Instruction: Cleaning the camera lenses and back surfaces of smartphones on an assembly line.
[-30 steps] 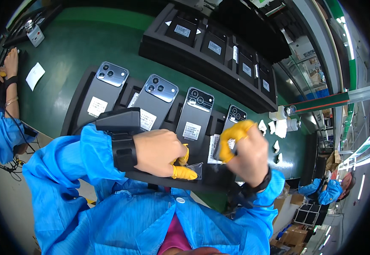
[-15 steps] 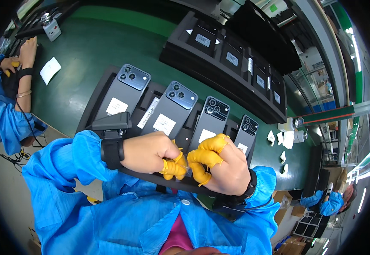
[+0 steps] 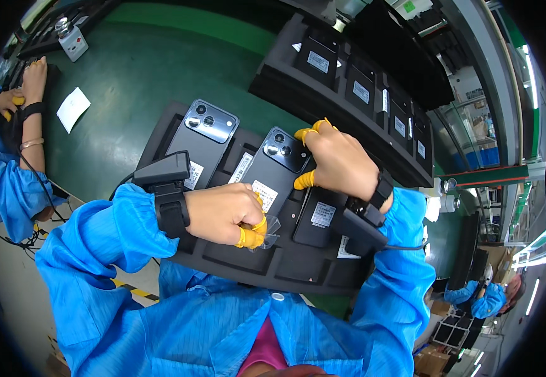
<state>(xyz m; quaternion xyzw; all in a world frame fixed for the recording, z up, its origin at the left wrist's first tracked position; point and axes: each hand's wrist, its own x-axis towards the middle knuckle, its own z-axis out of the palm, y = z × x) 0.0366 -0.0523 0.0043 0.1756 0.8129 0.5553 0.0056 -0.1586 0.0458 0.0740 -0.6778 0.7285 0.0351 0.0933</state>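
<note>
A thin clear film piece (image 3: 271, 236) is pinched in my left hand (image 3: 222, 215), whose fingertips wear yellow finger cots. That hand sits over the lower end of a dark grey phone (image 3: 261, 168), lying back up in a black foam tray (image 3: 235, 256). My right hand (image 3: 342, 162), also in yellow cots, grips this phone's right side beside the camera block. Left of it lies another grey phone (image 3: 204, 139), its lower part behind my wrist device. To the right, a phone with a white label (image 3: 313, 220) lies partly under my right hand and wrist device.
Behind, a long black foam tray (image 3: 348, 119) holds several dark labelled units. A white paper (image 3: 73, 109) and a metal-topped bottle (image 3: 72, 41) are on the green table (image 3: 141, 75). At the left, another person's hand (image 3: 34, 80) is working. White scraps (image 3: 433, 208) lie at the right.
My right hand has left my left hand and moved up and away to the phone's camera end. The clear film stays in my left hand. The view has shifted slightly.
</note>
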